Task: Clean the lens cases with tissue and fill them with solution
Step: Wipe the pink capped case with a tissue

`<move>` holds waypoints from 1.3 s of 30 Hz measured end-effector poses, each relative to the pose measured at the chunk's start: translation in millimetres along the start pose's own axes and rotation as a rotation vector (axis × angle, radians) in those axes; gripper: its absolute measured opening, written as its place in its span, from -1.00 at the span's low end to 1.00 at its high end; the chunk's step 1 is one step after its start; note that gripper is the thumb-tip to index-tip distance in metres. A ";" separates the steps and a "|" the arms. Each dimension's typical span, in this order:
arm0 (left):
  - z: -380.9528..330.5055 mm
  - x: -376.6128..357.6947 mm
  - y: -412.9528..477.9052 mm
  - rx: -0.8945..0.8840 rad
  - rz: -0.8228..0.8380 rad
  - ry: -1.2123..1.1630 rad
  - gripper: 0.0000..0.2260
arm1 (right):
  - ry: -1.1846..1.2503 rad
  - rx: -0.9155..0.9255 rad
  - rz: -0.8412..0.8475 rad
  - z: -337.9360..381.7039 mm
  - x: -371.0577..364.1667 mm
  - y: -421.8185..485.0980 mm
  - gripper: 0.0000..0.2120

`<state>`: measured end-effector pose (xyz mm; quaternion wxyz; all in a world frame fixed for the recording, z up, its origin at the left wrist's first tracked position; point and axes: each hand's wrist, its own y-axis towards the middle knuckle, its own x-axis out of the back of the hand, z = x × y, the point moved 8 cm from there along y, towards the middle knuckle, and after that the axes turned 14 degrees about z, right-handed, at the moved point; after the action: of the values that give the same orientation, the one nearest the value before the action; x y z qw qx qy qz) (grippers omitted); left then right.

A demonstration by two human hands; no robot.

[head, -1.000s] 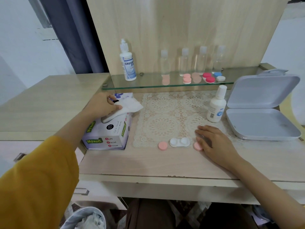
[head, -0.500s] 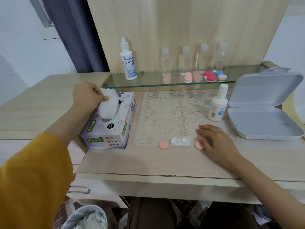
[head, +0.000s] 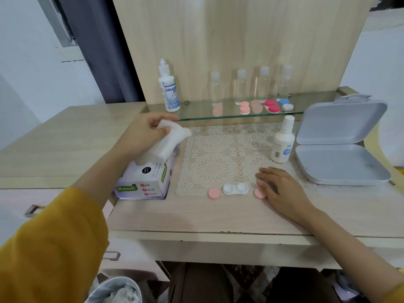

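Head view: the white lens case (head: 236,189) is seen uncapped at the front edge of the lace mat (head: 218,158) on the table (head: 196,217). The left pink cap (head: 214,193) is laid just beside it. The right pink cap (head: 259,193) is partly covered by the right hand (head: 282,189), which is laid flat with fingers straight. A tissue (head: 168,141) is gripped in the curled fingers of the left hand (head: 144,134) above the tissue box (head: 144,182). The solution bottle (head: 282,143) is stood upright beside an open grey box (head: 341,162).
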<state>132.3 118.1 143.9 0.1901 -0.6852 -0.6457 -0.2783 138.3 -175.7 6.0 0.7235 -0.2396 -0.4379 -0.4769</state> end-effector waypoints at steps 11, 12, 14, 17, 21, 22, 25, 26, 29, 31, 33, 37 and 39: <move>-25.6 -51.3 -9.9 -0.103 -0.032 0.237 -0.90 | 0.049 -0.020 -0.015 -0.2 6.4 -1.4 -0.70; -26.0 -53.9 -11.3 -0.123 -0.034 0.252 -0.90 | 0.051 -0.018 -0.014 -0.1 6.5 -1.7 -0.70; -25.5 -59.4 -13.4 -0.145 -0.008 0.266 -0.92 | 0.048 -0.008 -0.017 0.7 7.3 -2.4 -0.71; -20.0 -72.9 -15.5 -0.131 0.083 0.198 -0.84 | 0.066 0.000 -0.016 3.6 9.0 -4.1 -0.66; -13.2 -86.0 -17.2 -0.103 0.105 0.181 -0.83 | 0.096 0.024 -0.001 12.1 12.9 -6.7 -0.54; -12.2 -88.5 -17.7 -0.094 0.117 0.162 -0.84 | 0.100 0.035 0.003 14.6 13.2 -7.2 -0.58; -8.7 -96.1 -16.9 -0.057 0.194 0.094 -0.80 | 0.079 0.085 0.012 23.7 11.2 -7.0 -0.60; -8.0 -99.1 -16.8 -0.045 0.224 0.082 -0.80 | 0.064 0.095 0.020 26.6 9.2 -6.0 -0.59; -6.3 -112.4 -16.8 -0.035 0.318 0.086 -0.84 | 0.023 0.109 0.040 34.6 2.8 -0.7 -0.56; -4.0 -121.7 -16.6 -0.033 0.351 0.077 -0.88 | -0.010 0.114 0.027 39.2 0.6 2.2 -0.59; -2.1 -129.0 -16.1 -0.033 0.363 0.061 -0.91 | -0.029 0.117 0.035 42.9 -1.7 4.4 -0.67; 1.0 -142.1 -13.9 -0.042 0.375 0.043 -0.86 | -0.020 0.119 0.048 46.1 -3.5 5.2 -0.75; 3.0 -148.0 -12.6 -0.044 0.376 0.035 -0.84 | -0.004 0.130 0.020 47.2 -1.8 3.0 -0.77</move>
<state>118.5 5.9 47.5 0.2351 -0.7926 -0.4969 -0.2640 121.6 -137.4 28.4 0.7415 -0.1971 -0.4669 -0.4397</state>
